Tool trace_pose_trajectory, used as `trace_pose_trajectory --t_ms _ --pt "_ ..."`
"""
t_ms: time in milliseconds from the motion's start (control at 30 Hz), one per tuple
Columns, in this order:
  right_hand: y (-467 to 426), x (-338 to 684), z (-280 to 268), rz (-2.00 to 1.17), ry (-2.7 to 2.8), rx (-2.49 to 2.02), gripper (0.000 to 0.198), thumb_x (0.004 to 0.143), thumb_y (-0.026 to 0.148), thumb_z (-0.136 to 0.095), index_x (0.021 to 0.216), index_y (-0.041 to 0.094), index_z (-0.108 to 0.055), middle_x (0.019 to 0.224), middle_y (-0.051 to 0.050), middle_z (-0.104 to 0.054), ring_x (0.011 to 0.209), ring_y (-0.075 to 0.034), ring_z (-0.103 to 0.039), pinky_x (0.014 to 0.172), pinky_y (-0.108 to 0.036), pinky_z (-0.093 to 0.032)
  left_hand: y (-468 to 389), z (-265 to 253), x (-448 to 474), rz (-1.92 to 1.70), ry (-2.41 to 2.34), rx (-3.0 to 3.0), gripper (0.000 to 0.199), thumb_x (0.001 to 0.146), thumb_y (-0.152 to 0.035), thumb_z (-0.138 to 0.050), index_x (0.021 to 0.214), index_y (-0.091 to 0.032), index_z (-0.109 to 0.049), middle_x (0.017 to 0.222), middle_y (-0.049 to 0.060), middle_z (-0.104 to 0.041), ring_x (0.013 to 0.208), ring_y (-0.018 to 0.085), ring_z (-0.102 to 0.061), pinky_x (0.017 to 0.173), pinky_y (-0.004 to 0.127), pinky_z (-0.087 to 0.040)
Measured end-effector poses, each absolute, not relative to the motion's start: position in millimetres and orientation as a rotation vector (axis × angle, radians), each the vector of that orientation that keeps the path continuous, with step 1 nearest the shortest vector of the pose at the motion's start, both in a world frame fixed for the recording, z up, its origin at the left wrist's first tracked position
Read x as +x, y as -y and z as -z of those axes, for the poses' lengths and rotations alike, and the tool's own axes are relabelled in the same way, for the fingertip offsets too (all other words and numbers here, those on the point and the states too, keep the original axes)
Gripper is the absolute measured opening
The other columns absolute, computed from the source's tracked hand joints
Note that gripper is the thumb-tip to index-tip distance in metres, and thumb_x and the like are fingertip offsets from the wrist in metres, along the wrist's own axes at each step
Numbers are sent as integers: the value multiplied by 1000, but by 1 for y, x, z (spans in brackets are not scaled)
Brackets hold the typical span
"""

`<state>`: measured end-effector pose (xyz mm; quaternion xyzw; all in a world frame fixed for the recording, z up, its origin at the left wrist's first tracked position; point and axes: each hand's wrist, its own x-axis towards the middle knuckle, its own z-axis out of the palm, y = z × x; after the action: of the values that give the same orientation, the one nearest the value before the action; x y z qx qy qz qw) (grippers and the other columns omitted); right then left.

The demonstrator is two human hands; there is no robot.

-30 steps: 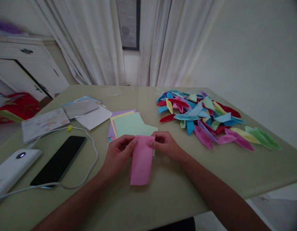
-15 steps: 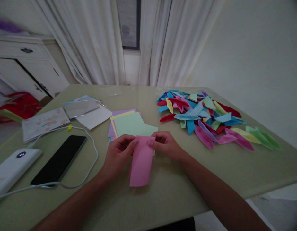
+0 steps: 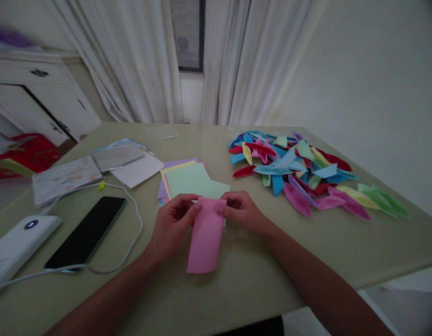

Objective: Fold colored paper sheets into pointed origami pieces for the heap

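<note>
Pink paper [image 3: 205, 240], one narrow strip, apparently folded: held between the two hands, in front of the stack of coloured sheets [image 3: 187, 179]; whether its lower edge touches the bench [image 3: 251, 275] cannot be told. Left hand [image 3: 171, 228]: grip pinched on the strip's upper left corner, thumb on the near face. Right hand [image 3: 244, 212]: grip likewise pinched at the upper right corner. Step in hand, by judgement: lining up or creasing the top edge — the next move would call for level corners and even thumb pressure. Right side of bench: heap of folded paper pieces [image 3: 286, 161], many colours. Left side: black phone [image 3: 86, 233], white device [image 3: 23, 247], white cable [image 3: 140, 219] looped about the phone. Against the frame one second earlier: strip's lower end slightly nearer the wearer and further left; the hands almost unmoved.
</note>
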<state>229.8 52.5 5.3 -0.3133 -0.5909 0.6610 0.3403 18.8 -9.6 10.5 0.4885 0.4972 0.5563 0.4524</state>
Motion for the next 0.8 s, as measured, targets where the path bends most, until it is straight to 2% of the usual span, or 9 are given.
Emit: trace_pose_trajectory --t_ms 100,167,300,467,800 --pt "-53 230 -4 -1720 1548 -809 34 80 43 -88 78 13 -71 70 0 -63 65 -12 -56 61 -24 -42 10 -11 19 -1384 -1218 1237 30 90 -38 -76 114 -20 -76 73 -2 -68 62 12 -61 55 21 -50" --pt "-53 231 -4 -1727 1552 -805 34 81 43 -87 78 13 -70 70 0 -63 65 -12 -56 61 -25 -42 11 -10 18 -1388 -1224 1249 31 90 -36 -76 117 -21 -76 80 0 -71 66 12 -63 57 22 -52" --pt "-52 231 -3 -1715 1574 -807 35 82 44 -86 77 14 -70 70 0 -62 64 -12 -54 61 -24 -41 11 -9 18 -1388 -1251 1261 24 90 -36 -76 110 -22 -78 92 4 -77 74 15 -68 62 24 -55" --pt "-52 231 -4 -1734 1567 -805 34 81 44 -86 78 14 -70 70 0 -63 64 -12 -55 61 -25 -43 11 -12 19 -1399 -1278 1251 22 88 -36 -77 104 -21 -79 88 4 -77 70 16 -68 59 25 -55" --pt "-54 231 -3 -1731 1557 -782 32 83 42 -86 79 14 -71 72 0 -64 66 -12 -57 62 -23 -42 11 -12 18 -1398 -1284 1252 24 88 -36 -78 106 -21 -79 90 5 -78 73 16 -70 63 26 -57"
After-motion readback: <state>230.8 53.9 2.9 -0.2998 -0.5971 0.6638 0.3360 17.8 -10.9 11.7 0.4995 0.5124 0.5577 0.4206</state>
